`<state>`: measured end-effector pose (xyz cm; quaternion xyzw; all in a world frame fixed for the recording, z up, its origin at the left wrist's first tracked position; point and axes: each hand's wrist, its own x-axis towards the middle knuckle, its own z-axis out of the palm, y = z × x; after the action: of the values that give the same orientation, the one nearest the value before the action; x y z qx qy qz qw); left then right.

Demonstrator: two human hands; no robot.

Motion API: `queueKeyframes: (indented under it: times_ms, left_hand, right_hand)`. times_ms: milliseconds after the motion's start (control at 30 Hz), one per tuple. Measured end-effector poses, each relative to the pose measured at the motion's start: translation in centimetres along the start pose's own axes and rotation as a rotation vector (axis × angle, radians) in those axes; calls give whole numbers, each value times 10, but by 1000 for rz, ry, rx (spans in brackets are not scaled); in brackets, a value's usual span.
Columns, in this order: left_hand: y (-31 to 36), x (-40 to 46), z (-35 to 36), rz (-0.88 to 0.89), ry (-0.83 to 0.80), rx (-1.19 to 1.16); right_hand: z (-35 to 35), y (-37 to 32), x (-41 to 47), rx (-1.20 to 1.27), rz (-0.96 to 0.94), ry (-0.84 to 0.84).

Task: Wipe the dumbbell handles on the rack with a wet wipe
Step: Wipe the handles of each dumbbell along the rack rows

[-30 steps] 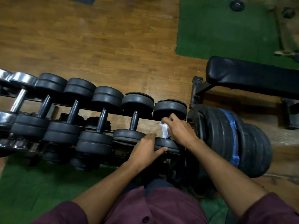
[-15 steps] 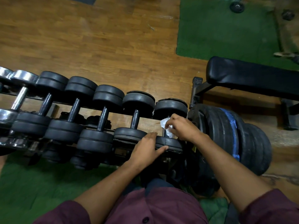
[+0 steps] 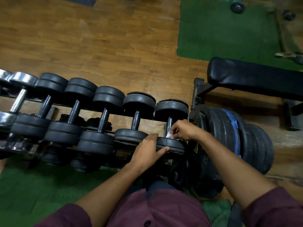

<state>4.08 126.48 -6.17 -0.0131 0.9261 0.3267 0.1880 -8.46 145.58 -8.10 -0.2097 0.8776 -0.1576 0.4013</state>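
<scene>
I count seven dumbbells on the rack [image 3: 16, 145]: five black ones fully in view, one chrome one [image 3: 18, 102] beside them, and part of a second chrome one at the frame's left edge. The rightmost dumbbell [image 3: 171, 125] is my landmark. My right hand [image 3: 186, 130] has its fingers curled round the lower end of that dumbbell's handle [image 3: 170, 122], pinching one white wet wipe [image 3: 168, 135] against it, just above the near weight. My left hand [image 3: 150, 149] rests with straight fingers on that near weight, thumb spread along its edge, grasping nothing. Immediately right of the landmark stands one stack of large weight plates [image 3: 229, 136], one with a blue band. Beyond the stack sits one black padded bench [image 3: 254, 79]. Two green mats show: one far beyond the landmark [image 3: 221, 27], one on my side of the rack.
</scene>
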Motion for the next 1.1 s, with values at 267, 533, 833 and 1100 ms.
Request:
queueKeyframes:
  times_ms: [267, 533, 833, 1100]
  left_hand:
    - [0, -1, 1, 6, 7, -5]
    - [1, -1, 0, 9, 11, -5]
    - [1, 0, -1, 8, 0, 10]
    - [0, 0, -1, 3, -1, 18]
  right_hand:
    - [25, 7, -6, 50, -13, 479]
    - [21, 13, -10, 52, -240, 376]
    - [18, -3, 11, -328, -263, 393]
    - [28, 0, 9, -181, -62, 616]
